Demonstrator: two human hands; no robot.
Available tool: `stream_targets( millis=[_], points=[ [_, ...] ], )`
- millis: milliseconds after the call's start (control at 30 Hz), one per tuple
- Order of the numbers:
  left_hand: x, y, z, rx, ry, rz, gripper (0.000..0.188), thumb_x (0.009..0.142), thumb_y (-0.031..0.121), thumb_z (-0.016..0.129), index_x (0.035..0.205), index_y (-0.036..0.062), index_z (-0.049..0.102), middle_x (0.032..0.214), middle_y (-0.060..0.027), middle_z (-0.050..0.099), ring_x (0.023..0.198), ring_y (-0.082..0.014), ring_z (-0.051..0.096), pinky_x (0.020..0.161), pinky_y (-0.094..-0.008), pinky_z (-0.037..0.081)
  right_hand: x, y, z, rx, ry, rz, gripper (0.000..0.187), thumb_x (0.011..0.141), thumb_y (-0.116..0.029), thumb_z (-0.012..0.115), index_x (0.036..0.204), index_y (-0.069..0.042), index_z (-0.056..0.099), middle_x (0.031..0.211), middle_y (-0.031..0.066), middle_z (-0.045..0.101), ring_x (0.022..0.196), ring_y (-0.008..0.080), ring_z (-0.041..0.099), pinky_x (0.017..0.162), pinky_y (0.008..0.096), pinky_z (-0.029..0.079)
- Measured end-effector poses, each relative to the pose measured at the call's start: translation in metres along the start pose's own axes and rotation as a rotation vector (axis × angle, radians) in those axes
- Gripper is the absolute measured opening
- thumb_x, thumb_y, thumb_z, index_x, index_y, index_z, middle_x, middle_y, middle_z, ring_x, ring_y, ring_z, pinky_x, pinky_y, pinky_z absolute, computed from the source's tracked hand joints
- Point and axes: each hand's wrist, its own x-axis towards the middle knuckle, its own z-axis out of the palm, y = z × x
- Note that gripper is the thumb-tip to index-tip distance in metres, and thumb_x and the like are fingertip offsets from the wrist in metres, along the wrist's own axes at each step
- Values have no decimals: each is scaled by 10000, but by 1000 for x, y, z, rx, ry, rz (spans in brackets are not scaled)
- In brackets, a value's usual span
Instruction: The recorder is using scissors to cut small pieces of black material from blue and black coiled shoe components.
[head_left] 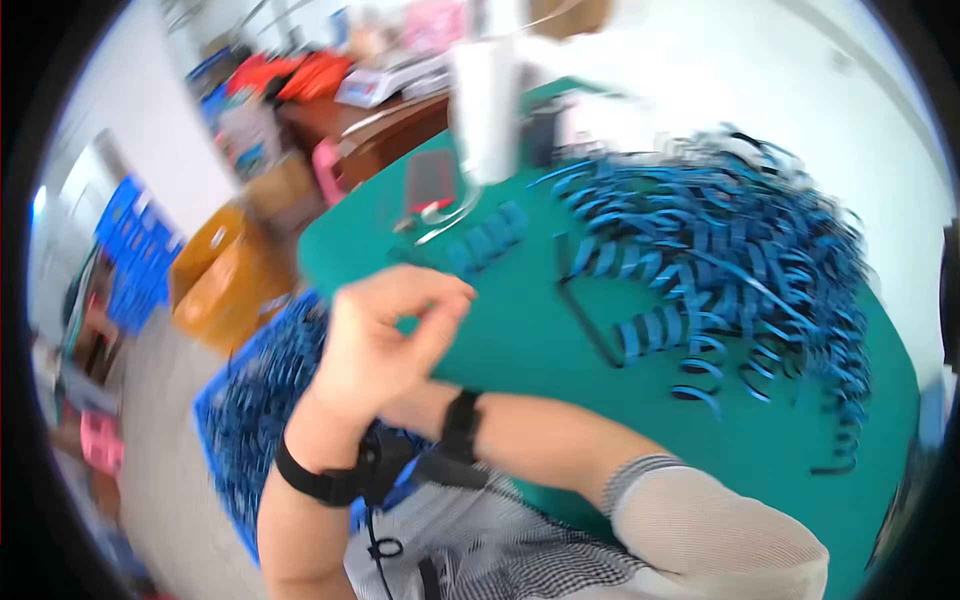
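Note:
My left hand (365,345) is raised over the left side of the green table, thumb and forefinger brought together in a pinch. Whatever may be between the fingertips is too small or blurred to make out. My right forearm crosses beneath the left wrist, so most of my right hand (408,405) is hidden behind it, fingers included. A blurred blue spiral coil (485,240) lies on the table just beyond the left fingertips. To the right is a large heap of blue spiral coils (730,240), some with straight dark ends.
A blue crate (215,455) full of similar coils stands left of my lap. On the green table (510,360) are a white cylinder (487,110) and a grey-red device (430,182) with a white cable. A yellow bin (225,280) and a cluttered brown desk (395,135) stand beyond.

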Motion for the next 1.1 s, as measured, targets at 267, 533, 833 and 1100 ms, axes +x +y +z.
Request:
stream_targets(
  millis=[267,533,833,1100],
  points=[
    [-176,-179,-145,66,719,-825,182,812,196,565,814,23,621,649,-11,580,547,-71,527,501,-188,410,35,33,13,-174,259,262,321,756,-143,632,1023,-26,497,720,37,568,578,88,516,507,211,406],
    [-306,-340,-89,462,404,-1238,222,721,236,546,835,92,671,791,-145,633,774,-295,616,720,-358,482,29,41,28,-504,214,308,354,771,-154,631,1062,-21,480,758,53,560,668,106,539,584,220,431],
    [-208,-458,-15,411,394,-910,190,772,159,516,868,51,640,935,-113,617,891,-283,573,787,-372,456,36,38,22,-613,273,304,365,775,-69,636,1083,-4,451,732,44,569,602,58,501,511,191,389],
    [-140,-493,0,795,75,-1033,626,727,256,611,1294,197,353,1373,-127,273,1227,-334,311,957,-503,288,43,28,16,-567,274,339,392,764,17,619,1110,0,436,758,86,594,670,91,541,587,222,426]
  ],
)
